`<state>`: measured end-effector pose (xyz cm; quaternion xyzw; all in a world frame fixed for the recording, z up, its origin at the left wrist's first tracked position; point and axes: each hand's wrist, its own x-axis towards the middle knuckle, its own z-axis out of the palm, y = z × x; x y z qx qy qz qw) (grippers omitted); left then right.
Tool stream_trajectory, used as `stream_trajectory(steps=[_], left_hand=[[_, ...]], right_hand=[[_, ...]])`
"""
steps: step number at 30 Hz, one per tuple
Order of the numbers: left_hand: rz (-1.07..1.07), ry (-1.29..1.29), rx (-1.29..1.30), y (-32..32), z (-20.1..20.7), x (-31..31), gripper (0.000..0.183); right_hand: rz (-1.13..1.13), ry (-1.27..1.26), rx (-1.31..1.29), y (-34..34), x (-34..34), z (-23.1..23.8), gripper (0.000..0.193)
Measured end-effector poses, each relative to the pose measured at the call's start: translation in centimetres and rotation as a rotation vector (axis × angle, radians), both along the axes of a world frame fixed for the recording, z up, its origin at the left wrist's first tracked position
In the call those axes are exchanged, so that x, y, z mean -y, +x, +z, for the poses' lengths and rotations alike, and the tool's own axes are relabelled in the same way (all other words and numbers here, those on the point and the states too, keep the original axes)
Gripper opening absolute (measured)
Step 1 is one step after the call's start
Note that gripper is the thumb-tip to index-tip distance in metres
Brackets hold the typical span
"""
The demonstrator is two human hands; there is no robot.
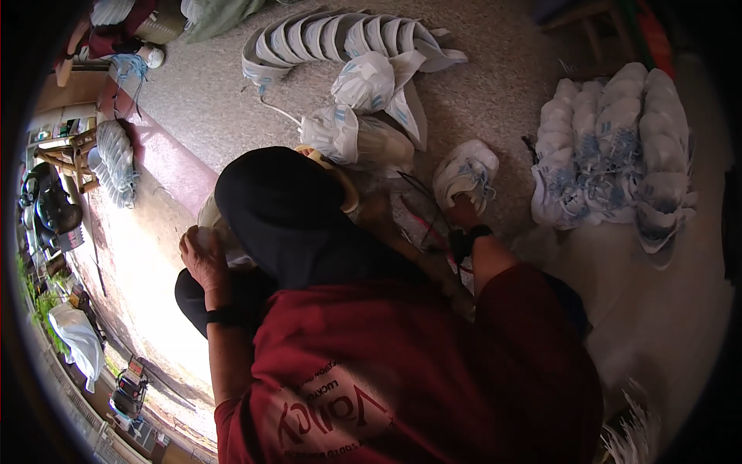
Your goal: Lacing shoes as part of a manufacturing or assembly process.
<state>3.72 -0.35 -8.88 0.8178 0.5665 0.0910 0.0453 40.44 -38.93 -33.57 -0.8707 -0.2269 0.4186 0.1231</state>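
Speckled floor, heaped with white shoe uppers.
Left hand curled around a white shoe piece; right hand touching a white shoe, fingers hidden, cannot tell.

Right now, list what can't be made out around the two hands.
- Left hand, head view: its fingers and the white piece they touch are partly hidden by the black cap.
- Right hand: in shadow at the white shoe; grip unclear.
- Floor between the hands: hidden by cap and red shirt.
- White stack: cut off by the lower rim.
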Motion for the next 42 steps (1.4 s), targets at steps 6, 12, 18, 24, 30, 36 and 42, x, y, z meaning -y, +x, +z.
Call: stream_trajectory(steps=[6,12,18,24,30,36,42], left_hand=[[-0.022,0.047,-0.013,-0.4,0.1,0.1,0.038],[-0.022,0.039,-0.002,0.0,0.2,0.0,0.038],[-0.009,0.064,-0.021,-0.4,0.0,-0.2,0.036],[0.011,0.066,-0.028,-0.3,0.2,0.0,0.035],[0.040,0.040,-0.044,0.4,0.2,1.2,0.036],[0.029,0.023,-0.015,1.3,0.6,0.0,0.036],[0.071,0.150,0.055,-0.4,2.6,-0.4,0.037]], right_hand=[[-0.374,0.177,-0.024,-0.7,0.6,5.6,0.047],[-0.769,0.586,0.010,-0.2,2.6,6.6,0.037],[-0.512,0.557,0.208,-2.0,1.4,4.8,0.030],[0.045,-0.025,0.046,1.4,-2.9,1.7,0.040],[0.232,-0.256,-0.007,3.2,-5.9,6.1,0.042],[-0.095,0.069,-0.154,2.9,-1.0,1.4,0.051],[0.287,-0.070,0.000,2.3,-3.1,-0.5,0.060]])
